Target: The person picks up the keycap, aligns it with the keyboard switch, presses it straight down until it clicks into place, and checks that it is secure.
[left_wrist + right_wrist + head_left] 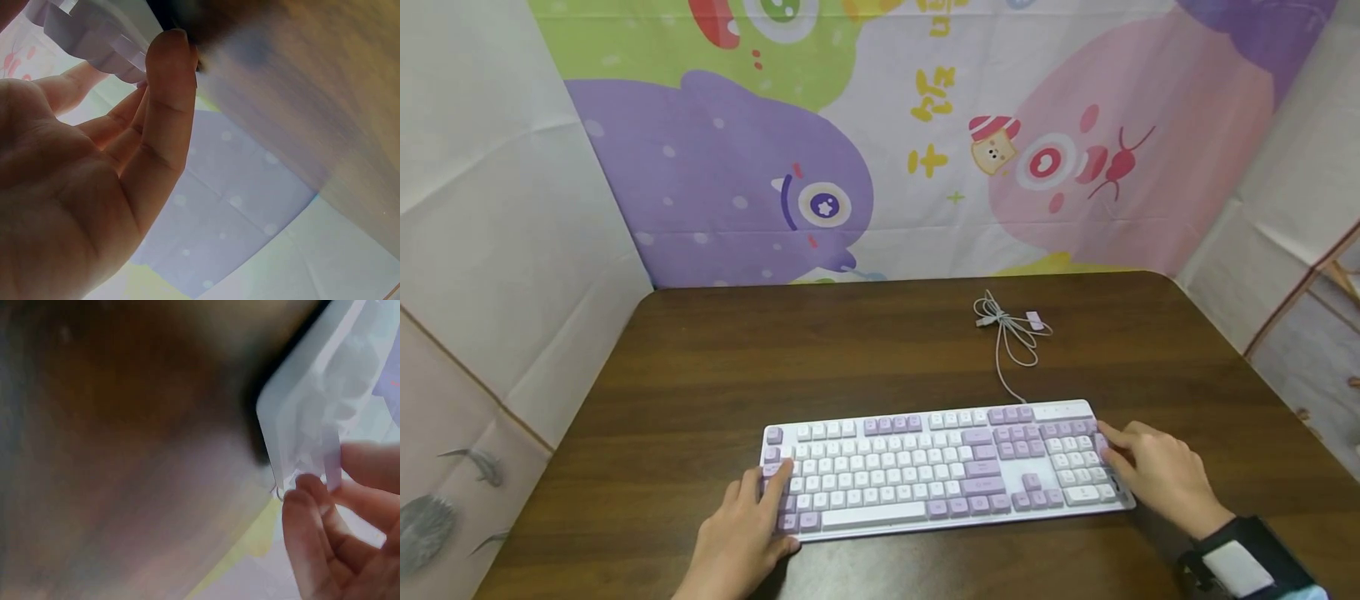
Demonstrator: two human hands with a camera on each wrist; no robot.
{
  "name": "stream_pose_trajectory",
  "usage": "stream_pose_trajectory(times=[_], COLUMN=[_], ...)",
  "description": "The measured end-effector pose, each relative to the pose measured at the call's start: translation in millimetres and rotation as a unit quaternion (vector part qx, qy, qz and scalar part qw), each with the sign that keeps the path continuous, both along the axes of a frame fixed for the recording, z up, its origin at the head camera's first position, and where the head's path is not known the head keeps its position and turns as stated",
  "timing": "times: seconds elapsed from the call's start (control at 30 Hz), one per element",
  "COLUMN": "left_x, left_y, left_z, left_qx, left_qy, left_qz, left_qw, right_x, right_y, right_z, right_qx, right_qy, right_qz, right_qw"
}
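A full-size keyboard (887,467) with white and lilac keys lies on the brown table, slightly angled. At its left end, my left hand (737,525) grips the edge. One finger lies over the leftmost keys, and the thumb is at the front corner. In the left wrist view, bent fingers (169,94) meet the keyboard's side. My right hand (1165,475) holds the right end, with fingertips on the edge beside the number pad. The right wrist view shows its fingers (303,531) against the white keyboard end (281,425).
A bundled pale USB cable (1011,325) runs from the keyboard's back edge onto the table (812,350). Behind the table hangs a cartoon-print cloth (737,183). White cloth panels (512,167) stand at both sides. A black strap device (1240,558) is on the right wrist.
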State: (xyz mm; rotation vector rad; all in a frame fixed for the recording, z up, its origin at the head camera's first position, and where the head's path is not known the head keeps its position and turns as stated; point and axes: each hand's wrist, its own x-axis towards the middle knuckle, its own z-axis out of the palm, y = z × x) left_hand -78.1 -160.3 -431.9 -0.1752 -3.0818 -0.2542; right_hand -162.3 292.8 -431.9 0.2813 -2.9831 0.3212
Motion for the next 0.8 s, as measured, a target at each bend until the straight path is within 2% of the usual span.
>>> stream_pose_trajectory(times=[0.13, 0.27, 0.33, 0.4, 0.5, 0.57, 0.73, 0.8], left_x=[0.0, 0.0, 0.0, -0.2, -0.3, -0.4, -0.2, 0.1], left_y=[0.3, 0.7, 0.8, 0.7, 0.5, 0.5, 0.1, -0.3], left_z=[0.2, 0.3, 0.3, 0.3, 0.1, 0.0, -0.3, -0.5], left_qx=[0.001, 0.003, 0.002, 0.002, 0.0, 0.001, 0.0, 0.001], left_qy=[0.01, 0.019, 0.014, 0.007, 0.002, 0.005, 0.005, 0.001], left_qz=[-0.002, -0.004, -0.004, -0.003, -0.003, -0.005, -0.004, -0.003], left_qw=[1.0, 0.9998, 0.9999, 1.0, 1.0, 1.0, 1.0, 1.0], right_x=[-4.5, -10.6, -11.9, -11.0, -7.3, -5.5, -6.3, -5.2], right_y=[3.1, 7.3, 8.4, 7.4, 3.3, 1.3, 3.0, 3.3], right_z=[0.6, 1.8, 2.1, 0.8, -0.1, 0.6, 5.9, 6.3], right_qx=[-0.021, -0.072, -0.086, -0.089, -0.066, -0.049, -0.009, 0.016], right_qy=[-0.022, -0.054, -0.049, -0.022, 0.021, 0.032, -0.018, -0.021], right_qz=[0.026, 0.018, 0.011, 0.008, 0.017, 0.028, 0.046, 0.056], right_qw=[0.999, 0.996, 0.995, 0.996, 0.997, 0.998, 0.999, 0.998])
